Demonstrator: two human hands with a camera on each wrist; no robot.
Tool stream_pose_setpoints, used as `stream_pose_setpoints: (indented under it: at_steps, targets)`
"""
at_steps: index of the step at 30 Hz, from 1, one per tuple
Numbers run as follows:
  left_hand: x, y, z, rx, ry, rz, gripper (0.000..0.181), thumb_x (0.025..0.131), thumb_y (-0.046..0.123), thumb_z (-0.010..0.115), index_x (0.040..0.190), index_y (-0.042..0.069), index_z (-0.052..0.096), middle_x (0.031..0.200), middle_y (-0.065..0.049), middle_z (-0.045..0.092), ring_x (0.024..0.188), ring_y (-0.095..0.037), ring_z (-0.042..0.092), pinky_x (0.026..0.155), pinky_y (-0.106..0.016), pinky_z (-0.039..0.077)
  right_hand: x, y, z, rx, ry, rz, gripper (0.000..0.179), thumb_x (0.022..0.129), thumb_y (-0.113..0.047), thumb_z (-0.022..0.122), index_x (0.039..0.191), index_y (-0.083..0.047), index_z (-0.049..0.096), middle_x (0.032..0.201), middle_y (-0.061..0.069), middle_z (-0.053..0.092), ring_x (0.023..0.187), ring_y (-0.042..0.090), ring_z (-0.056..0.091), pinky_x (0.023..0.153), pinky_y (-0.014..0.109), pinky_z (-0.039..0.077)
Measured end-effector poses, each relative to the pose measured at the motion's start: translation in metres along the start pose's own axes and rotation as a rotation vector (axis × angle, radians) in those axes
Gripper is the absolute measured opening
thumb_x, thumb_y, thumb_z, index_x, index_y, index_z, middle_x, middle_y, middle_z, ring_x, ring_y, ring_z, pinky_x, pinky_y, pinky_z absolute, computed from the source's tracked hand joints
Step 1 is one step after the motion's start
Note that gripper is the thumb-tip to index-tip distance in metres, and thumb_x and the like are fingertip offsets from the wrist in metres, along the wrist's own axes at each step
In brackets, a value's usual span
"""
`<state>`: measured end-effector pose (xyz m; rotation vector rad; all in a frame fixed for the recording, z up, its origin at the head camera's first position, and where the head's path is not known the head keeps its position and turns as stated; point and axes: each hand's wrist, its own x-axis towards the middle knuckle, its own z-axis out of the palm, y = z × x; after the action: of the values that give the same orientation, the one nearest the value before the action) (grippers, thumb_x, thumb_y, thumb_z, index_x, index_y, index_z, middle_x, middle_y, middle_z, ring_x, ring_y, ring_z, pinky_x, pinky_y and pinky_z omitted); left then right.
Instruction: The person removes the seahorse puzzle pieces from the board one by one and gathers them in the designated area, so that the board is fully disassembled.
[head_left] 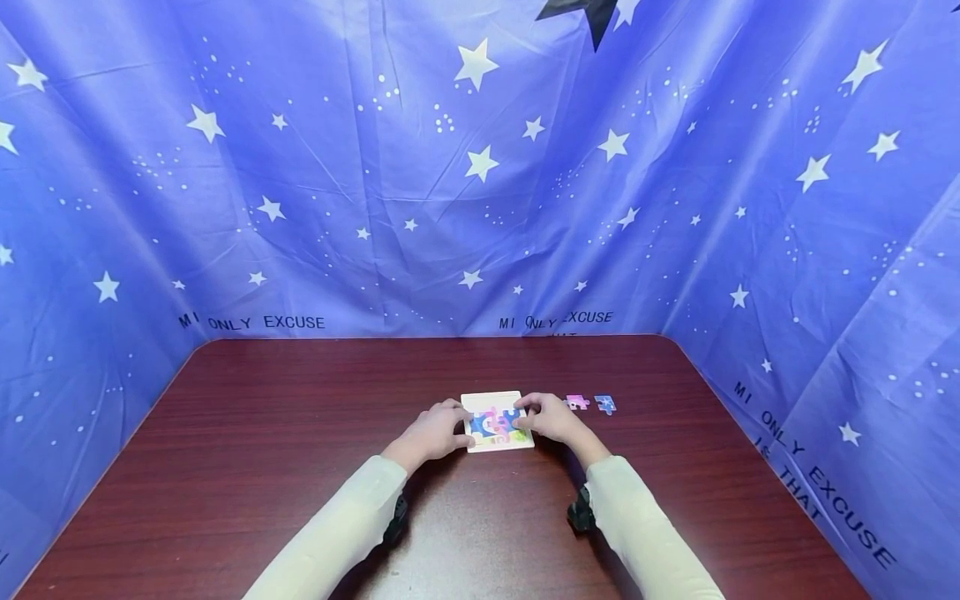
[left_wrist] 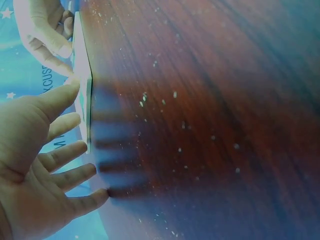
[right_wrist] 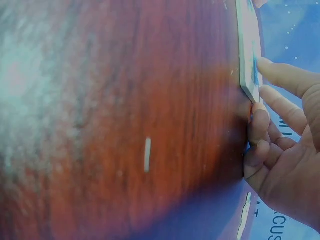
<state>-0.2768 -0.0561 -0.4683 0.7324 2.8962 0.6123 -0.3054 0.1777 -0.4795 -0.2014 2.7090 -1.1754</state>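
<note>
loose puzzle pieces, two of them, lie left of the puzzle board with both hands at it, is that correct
Wrong side: in the head view, the two loose puzzle pieces lie right of the puzzle board, with the left hand and right hand both at it.

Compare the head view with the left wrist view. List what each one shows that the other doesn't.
Only the head view: a pink piece and a blue piece loose on the dark red table, plus the pale left sleeve and right sleeve.

Only the left wrist view: the palm side of the left hand, and its separate finger shadows.

Both: left hand, right hand, puzzle board, table and starry blue curtain.
</note>
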Motion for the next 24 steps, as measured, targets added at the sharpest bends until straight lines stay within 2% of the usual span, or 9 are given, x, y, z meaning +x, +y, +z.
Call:
stream_pose_setpoints:
  at_steps: [7, 14, 19, 24]
  targets:
    - [0.004, 0.001, 0.003, 0.016, 0.027, -0.006, 0.037, 0.085, 0.034, 0.067, 0.115, 0.011, 0.064, 0.122, -0.011, 0.056, 0.114, -0.030, 0.052, 0.089, -0.051, 0.045, -0.004, -0.001, -0.003, 0.009, -0.015, -0.083, 0.025, 0.079, -0.013, 0.070, 0.102, -0.004, 0.066, 0.066, -0.001, 0.048, 0.054, 0.009, 0.046, 0.049, 0.021, 0.037]
    - [0.007, 0.005, 0.006, 0.020, 0.037, 0.043, 0.039, 0.085, 0.034, 0.067, 0.116, 0.011, 0.064, 0.119, -0.008, 0.058, 0.112, -0.029, 0.053, 0.090, -0.049, 0.045, -0.001, -0.002, -0.001, 0.012, -0.008, -0.011, 0.025, 0.078, -0.010, 0.071, 0.103, -0.005, 0.067, 0.067, 0.001, 0.048, 0.054, 0.011, 0.045, 0.050, 0.022, 0.035]
    - [0.009, 0.008, 0.010, 0.067, 0.026, 0.081, 0.038, 0.086, 0.035, 0.065, 0.117, 0.012, 0.064, 0.118, -0.006, 0.059, 0.111, -0.026, 0.053, 0.091, -0.047, 0.045, -0.001, -0.003, 0.000, 0.009, -0.001, -0.010, 0.025, 0.078, -0.010, 0.072, 0.102, -0.005, 0.067, 0.065, 0.000, 0.047, 0.053, 0.011, 0.045, 0.050, 0.023, 0.036]
    - [0.011, 0.012, 0.012, 0.089, 0.045, 0.120, 0.036, 0.086, 0.037, 0.065, 0.113, 0.012, 0.065, 0.116, -0.005, 0.060, 0.107, -0.025, 0.055, 0.089, -0.044, 0.046, -0.001, -0.004, -0.001, 0.005, -0.001, -0.008, 0.024, 0.078, -0.011, 0.073, 0.101, -0.006, 0.068, 0.066, 0.001, 0.048, 0.054, 0.012, 0.045, 0.050, 0.023, 0.036]
